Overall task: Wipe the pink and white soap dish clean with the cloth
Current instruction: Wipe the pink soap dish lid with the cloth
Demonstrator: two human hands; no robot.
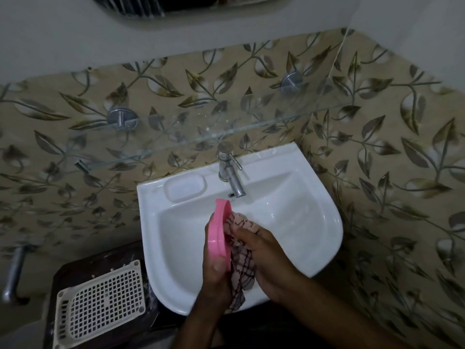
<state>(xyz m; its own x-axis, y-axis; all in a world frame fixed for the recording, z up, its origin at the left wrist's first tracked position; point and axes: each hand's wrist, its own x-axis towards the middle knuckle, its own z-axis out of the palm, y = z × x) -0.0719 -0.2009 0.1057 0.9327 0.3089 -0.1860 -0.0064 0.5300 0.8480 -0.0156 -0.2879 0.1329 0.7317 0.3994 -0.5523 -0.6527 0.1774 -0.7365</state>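
Observation:
The pink soap dish (218,231) stands on edge over the white basin, its underside facing left. My left hand (214,275) grips its lower end, thumb on the pink rim. A pale checked cloth (240,263) is bunched against the dish's right face and hangs down below the hands. My right hand (264,258) holds the cloth, fingers curled round it and pressing it to the dish. The inner face of the dish is hidden by the cloth.
A white sink (314,222) is fixed to a leaf-patterned tiled wall, with a steel tap (232,177) at its back and a moulded soap recess (185,188). A glass shelf (176,137) runs above. A cream plastic grid tray (100,302) lies at lower left.

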